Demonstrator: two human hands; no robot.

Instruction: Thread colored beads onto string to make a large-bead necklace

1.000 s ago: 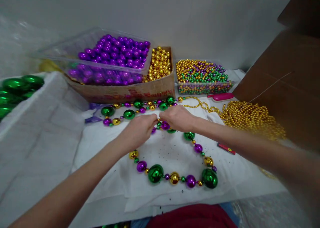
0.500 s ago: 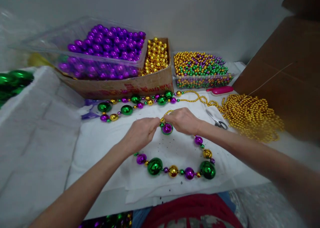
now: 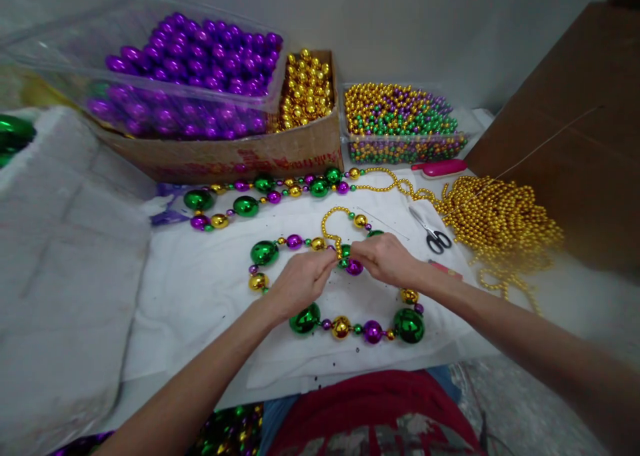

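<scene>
A bead necklace [image 3: 345, 326] of green, purple and gold balls lies in a loop on the white cloth [image 3: 200, 296]. My left hand [image 3: 303, 281] and my right hand [image 3: 387, 259] meet at the top of the loop, both pinched closed on the strand, close to a purple bead [image 3: 355, 267] and a small loop of tiny gold beads [image 3: 331, 226]. The fingertips nearly touch each other.
A second bead strand [image 3: 260, 193] lies behind. A cardboard box [image 3: 225, 156] holds purple balls in a clear tub [image 3: 190, 49] and gold balls [image 3: 305, 86]. A tub of mixed small beads [image 3: 400, 123], a pile of gold bead strings [image 3: 500, 219], scissors [image 3: 433, 233] and a pink tool [image 3: 440, 168] lie right.
My hands drew nearer to me with the strand. The left part of the loop now lies spread out, and the small gold loop shows above my fingers. The view tilted down.
</scene>
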